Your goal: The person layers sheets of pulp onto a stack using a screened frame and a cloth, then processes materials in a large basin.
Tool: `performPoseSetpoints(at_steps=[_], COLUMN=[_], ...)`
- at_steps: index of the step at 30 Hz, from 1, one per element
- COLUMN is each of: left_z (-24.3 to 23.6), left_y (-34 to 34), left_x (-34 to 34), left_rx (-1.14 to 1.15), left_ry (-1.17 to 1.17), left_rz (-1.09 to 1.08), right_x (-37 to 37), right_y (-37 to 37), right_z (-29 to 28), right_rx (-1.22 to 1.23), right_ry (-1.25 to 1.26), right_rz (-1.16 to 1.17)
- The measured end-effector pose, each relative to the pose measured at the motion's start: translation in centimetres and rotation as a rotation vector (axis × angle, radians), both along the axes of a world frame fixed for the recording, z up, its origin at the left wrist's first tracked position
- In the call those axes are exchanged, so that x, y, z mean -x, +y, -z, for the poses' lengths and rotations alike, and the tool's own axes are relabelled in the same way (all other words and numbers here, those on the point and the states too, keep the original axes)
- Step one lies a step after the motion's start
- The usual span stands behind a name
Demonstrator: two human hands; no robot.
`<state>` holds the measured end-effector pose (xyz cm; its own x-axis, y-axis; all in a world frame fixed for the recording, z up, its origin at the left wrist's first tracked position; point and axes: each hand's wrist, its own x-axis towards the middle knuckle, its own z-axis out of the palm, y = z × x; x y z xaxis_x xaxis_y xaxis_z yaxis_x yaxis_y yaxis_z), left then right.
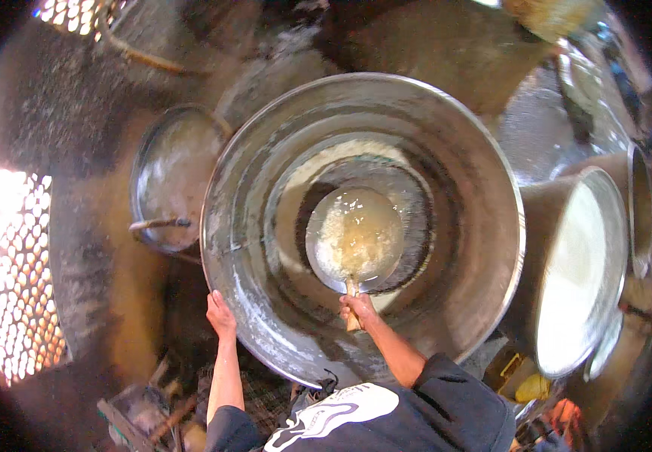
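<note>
A large, deep metal vat (484, 248) fills the middle of the view. My right hand (359, 307) reaches over its near side, wrapped round the short wooden handle of a big round ladle (314, 256). Cloudy, pale liquid (360, 226) with shiny highlights lies in the ladle's bowl, which is held over the middle of the vat. Low in the vat, a whitish band (318, 162) shows around the ladle; the bowl hides part of the bottom. At the vat's near left edge, my left hand (221, 315) grips the rim.
A tilted-looking metal drum (522, 248) with white contents stands close on the right, another container (640, 203) behind it. Left of the vat is a round tub (145, 162) with a stick-like handle (160, 224) across its edge. Wood pieces (126, 426) lie at the lower left.
</note>
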<state>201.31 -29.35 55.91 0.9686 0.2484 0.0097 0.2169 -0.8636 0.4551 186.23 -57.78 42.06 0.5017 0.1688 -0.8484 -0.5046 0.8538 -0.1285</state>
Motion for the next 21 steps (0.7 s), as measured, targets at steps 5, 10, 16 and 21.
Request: performPoseSetpoints(at_steps=[5, 10, 16, 21], left_z=[0.4, 3.3, 2.8, 3.1], left_y=[0.2, 2.0, 1.4, 2.8], left_x=[0.2, 0.0, 1.4, 0.3], left_rx=[0.11, 0.084, 0.068, 0.094], left_ry=[-0.091, -0.133, -0.087, -0.047], left_rz=[0.126, 0.216, 0.192, 0.194], right_x=[6.3, 15.8, 21.7, 18.6], right_y=[-9.7, -20.1, -26.3, -33.3], right_z=[-11.2, -18.3, -26.4, -30.3], right_rx=[0.054, 0.278, 0.461, -0.153], right_ry=[-0.029, -0.068, -0.107, -0.656], right_rz=[0.043, 0.012, 0.285, 0.641])
